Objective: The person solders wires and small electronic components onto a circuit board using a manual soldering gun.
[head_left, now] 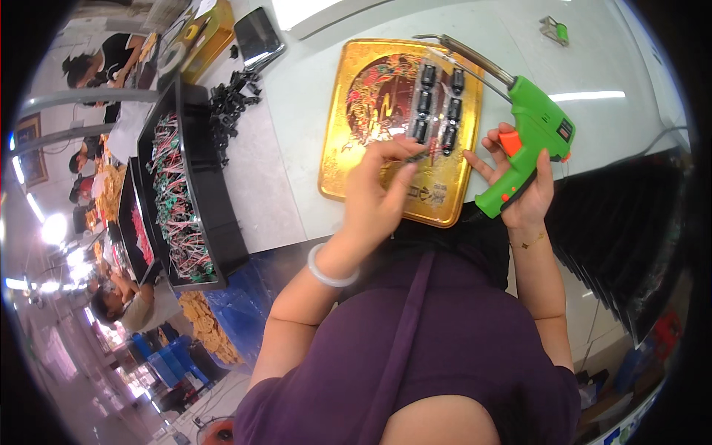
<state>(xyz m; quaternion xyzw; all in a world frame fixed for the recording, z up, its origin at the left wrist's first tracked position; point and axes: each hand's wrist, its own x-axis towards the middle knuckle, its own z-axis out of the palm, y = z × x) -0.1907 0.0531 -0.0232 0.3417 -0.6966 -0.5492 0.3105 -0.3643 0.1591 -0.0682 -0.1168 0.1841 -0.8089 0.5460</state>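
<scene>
My right hand (535, 194) is wrapped round the handle of a green soldering gun (534, 119) with an orange trigger. The gun's long metal nose points up and left over a gold tray (335, 167). Above the tray's near part, my left hand (374, 194) has thumb and fingers pinched on a small dark piece, too small to name, with thin red wires close by. Two rows of small black parts (425, 101) sit on a clear holder on the tray, just beyond my left fingertips.
Left of the tray, a black bin (236, 252) holds many red, white and green wired pieces. Loose black parts (231, 104) lie beside it, with a phone (258, 37) behind. At the far right is a small solder spool stand (555, 31). Other people sit at the left.
</scene>
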